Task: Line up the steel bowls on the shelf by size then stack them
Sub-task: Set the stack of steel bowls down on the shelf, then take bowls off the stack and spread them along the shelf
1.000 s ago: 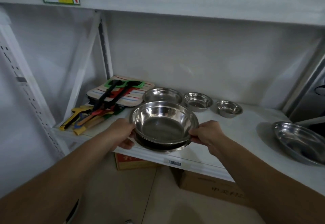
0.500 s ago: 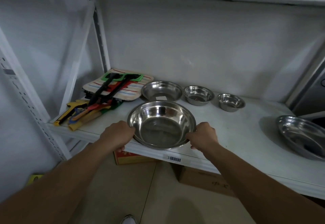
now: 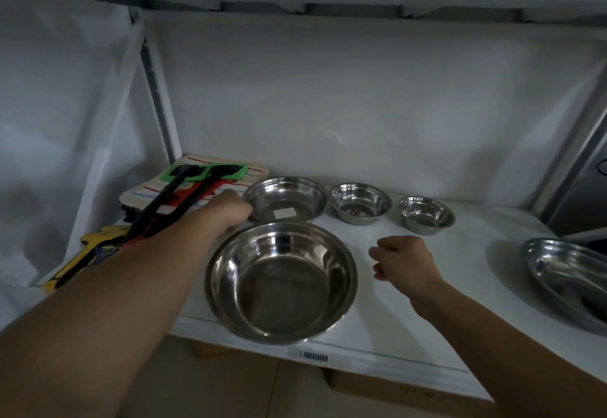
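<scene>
Right hand (image 3: 404, 263) hovers loosely curled with nothing in it, just off the 3 o'clock side of the largest steel bowl (image 3: 281, 281). That bowl sits upright at the front of the white shelf (image 3: 394, 329), and its near rim reaches the shelf's lip just above a barcode label (image 3: 313, 356). It is wide, shiny and shallow-sided with a flat bottom.

Left hand (image 3: 230, 210) lies further in, at the big bowl's 11 o'clock, its knuckles against the left rim of the second bowl (image 3: 285, 199). Its fingers are hidden, so whether it grips that rim cannot be told.

The second bowl stands at the big one's 12 o'clock, nearly touching it, with a white sticker on its floor. A medium bowl (image 3: 360, 203) stands at 1 o'clock and the smallest bowl (image 3: 426, 215) at 2 o'clock, so the back row steps down in size from left to right. Another wide steel bowl (image 3: 568, 279) sits well apart at 3 o'clock. A striped mat (image 3: 147, 192) with black-handled brushes (image 3: 177, 194) lies at 10 o'clock.

Half a second ago both hands pinched the big bowl's rim at 9 and 3 o'clock. Both have let go since then: the left has moved on to the second bowl, and the right has drawn slightly away.
</scene>
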Available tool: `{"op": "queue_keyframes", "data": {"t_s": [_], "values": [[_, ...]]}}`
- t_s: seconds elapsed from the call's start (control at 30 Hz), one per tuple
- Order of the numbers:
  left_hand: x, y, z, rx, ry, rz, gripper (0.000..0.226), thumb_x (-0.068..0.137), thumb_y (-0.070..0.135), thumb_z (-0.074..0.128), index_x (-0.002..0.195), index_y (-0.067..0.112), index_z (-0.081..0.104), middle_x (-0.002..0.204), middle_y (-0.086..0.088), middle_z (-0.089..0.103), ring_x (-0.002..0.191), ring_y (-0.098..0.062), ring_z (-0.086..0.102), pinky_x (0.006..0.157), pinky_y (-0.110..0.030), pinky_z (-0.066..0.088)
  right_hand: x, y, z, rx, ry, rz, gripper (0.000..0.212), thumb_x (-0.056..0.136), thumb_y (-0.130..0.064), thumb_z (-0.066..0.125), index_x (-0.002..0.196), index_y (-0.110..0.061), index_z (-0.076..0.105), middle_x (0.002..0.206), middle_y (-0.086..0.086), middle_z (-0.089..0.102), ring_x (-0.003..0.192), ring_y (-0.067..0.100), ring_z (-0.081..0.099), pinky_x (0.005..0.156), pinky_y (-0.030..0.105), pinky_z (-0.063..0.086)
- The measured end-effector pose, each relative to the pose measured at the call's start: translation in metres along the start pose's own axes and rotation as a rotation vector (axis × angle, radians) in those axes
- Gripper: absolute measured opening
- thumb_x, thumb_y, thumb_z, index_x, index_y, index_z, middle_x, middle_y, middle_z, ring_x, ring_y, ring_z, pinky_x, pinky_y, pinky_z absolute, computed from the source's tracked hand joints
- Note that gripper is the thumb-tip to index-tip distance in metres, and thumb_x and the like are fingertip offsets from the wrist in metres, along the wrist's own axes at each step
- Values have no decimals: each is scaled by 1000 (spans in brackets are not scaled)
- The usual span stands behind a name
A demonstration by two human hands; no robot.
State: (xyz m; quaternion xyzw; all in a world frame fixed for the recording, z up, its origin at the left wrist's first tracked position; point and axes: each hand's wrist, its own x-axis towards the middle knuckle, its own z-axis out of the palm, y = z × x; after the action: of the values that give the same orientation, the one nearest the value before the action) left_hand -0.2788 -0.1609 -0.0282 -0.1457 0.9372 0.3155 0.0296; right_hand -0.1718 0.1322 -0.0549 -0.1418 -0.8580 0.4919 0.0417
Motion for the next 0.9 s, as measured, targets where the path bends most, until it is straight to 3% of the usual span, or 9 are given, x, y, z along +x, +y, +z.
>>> {"op": "queue_keyframes", "data": {"t_s": [0.1, 0.2, 0.3, 0.4, 0.53, 0.63, 0.73, 0.8, 0.9], "values": [[25, 17, 21, 4, -17, -71, 21, 96, 24, 56, 97, 4, 62, 92, -12, 64, 81, -25, 61, 79, -38, 54, 20, 2, 2, 54, -5, 15, 26, 89, -7, 65, 72, 11, 57, 68, 11, 56, 66, 22, 65, 85, 55, 64], [44, 17, 37, -6, -45, -136, 21, 96, 23, 57, 101, 3, 63, 90, -12, 62, 78, -25, 58, 75, -36, 51, 32, 6, 7, 89, -17, 17, 22, 88, -4, 64, 69, 3, 57, 67, 11, 52, 64, 20, 62, 83, 55, 63], [53, 15, 44, -64, -52, -189, 22, 96, 23, 57, 101, 4, 66, 92, -14, 65, 83, -27, 63, 80, -39, 54, 39, 11, 10, 93, 0, 37, 19, 91, -4, 64, 99, 13, 70, 81, 26, 67, 71, 24, 68, 83, 49, 64], [61, 21, 38, -286, -98, -220, 23, 100, 19, 53, 97, -2, 63, 78, -16, 64, 65, -26, 61, 59, -35, 50, 41, 10, 7, 127, 17, 45, 23, 93, -3, 65, 115, -1, 74, 98, 21, 76, 78, 25, 73, 86, 45, 65], [67, 37, 18, -608, -74, -233, 33, 105, 16, 39, 123, -7, 57, 66, -20, 70, 32, -24, 65, 49, -32, 57, 42, 10, -7, 195, 33, 51, 17, 93, -1, 66, 106, -7, 74, 98, 21, 76, 75, 23, 71, 86, 44, 66], [50, 56, -3, -654, -65, -131, 44, 106, 15, 28, 136, -8, 49, 93, -22, 71, 30, -18, 64, 48, -25, 49, 31, 12, -26, 330, 52, 77, 11, 92, 4, 65, 90, -3, 74, 90, 14, 71, 70, 23, 66, 78, 40, 65], [9, 79, -21, -714, -127, -2, 47, 108, 19, 29, 139, -12, 47, 124, -28, 62, 69, -27, 74, 57, -25, 54, 16, 24, -53, 499, 89, 147, 20, 93, 7, 62, 78, -3, 70, 86, 17, 66, 66, 24, 62, 68, 34, 63], [-23, 91, -23, -797, -191, 42, 45, 108, 23, 32, 133, -8, 52, 113, -24, 68, 74, -26, 75, 47, -19, 56, 7, 38, -74, 606, 130, 218, 18, 94, 5, 62, 79, 0, 68, 85, 20, 66, 64, 23, 62, 60, 29, 62], [-77, 120, -5, -856, -258, 61, 33, 108, 24, 38, 102, 2, 61, 60, -10, 75, 42, -11, 71, 44, -20, 56, -6, 66, -112, 844, 257, 366, 9, 96, 5, 59, 88, 3, 63, 79, 19, 64, 64, 24, 62, 62, 33, 60]]}}
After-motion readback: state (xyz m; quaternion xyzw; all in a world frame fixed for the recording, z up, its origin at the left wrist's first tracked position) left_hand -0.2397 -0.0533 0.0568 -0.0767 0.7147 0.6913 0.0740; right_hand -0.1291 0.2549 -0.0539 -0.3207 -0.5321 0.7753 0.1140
